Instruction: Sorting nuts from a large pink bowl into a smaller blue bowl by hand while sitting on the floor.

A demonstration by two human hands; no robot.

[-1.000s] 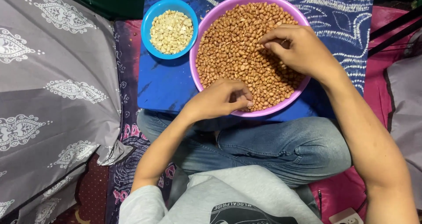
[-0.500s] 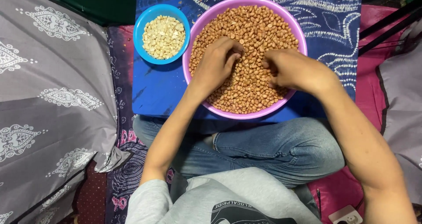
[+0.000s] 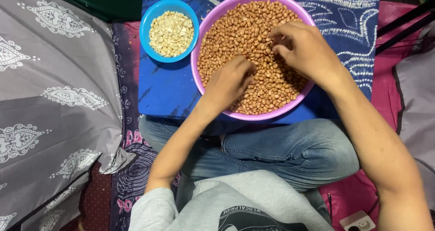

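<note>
A large purple bowl [image 3: 199, 40] full of brown-skinned peanuts [image 3: 244, 36] stands on a blue board in front of me. My left hand [image 3: 229, 81] rests inside the bowl at its near-left side, with its fingers curled down into the peanuts. My right hand [image 3: 306, 50] is over the bowl's right half, its fingertips pinched together on a few peanuts. A small blue bowl [image 3: 146, 20] holding pale skinned peanuts [image 3: 171, 33] stands just left of the purple bowl, touching it or nearly so.
The blue board [image 3: 165, 93] lies over my crossed legs in jeans [image 3: 290, 151]. Grey patterned cloth [image 3: 54, 99] covers the left side. Pink cloth [image 3: 387, 90] lies at the right, with dark rods [image 3: 408, 18] above it. A white plug block [image 3: 358, 222] sits at the bottom right.
My left hand went from the bowl's near rim into the peanuts, then drew back toward the near-left side. My right hand stayed over the bowl's right half.
</note>
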